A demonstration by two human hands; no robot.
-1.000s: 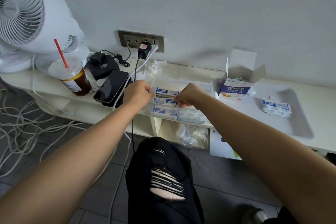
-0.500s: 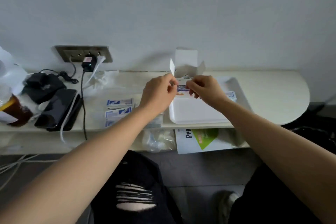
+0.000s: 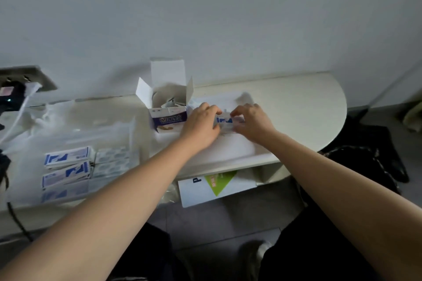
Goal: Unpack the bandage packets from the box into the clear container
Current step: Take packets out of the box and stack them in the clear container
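I'm watching this over the feed. 1 second back both hands were over at the clear container (image 3: 131, 137), squaring up the packets in there. Now they're sitting over the white tray (image 3: 235, 153), just right of the box (image 3: 168, 118), working on a fresh bandage packet (image 3: 225, 120).

The left hand (image 3: 201, 125) is pinching its left end with curled fingers and the right hand (image 3: 253, 123) is curling round the right end. So both are gripping the same packet and neither is spread open. With the blur I'm not managing to tell whether the packet is touching the tray or hanging just above it.

The box is standing with its flaps up. I'm reading this as the next round getting going. At least 3 stored packets (image 3: 66, 158) are lying in the container, and this new one is sitting well apart from it, so it's needing a carry back left.
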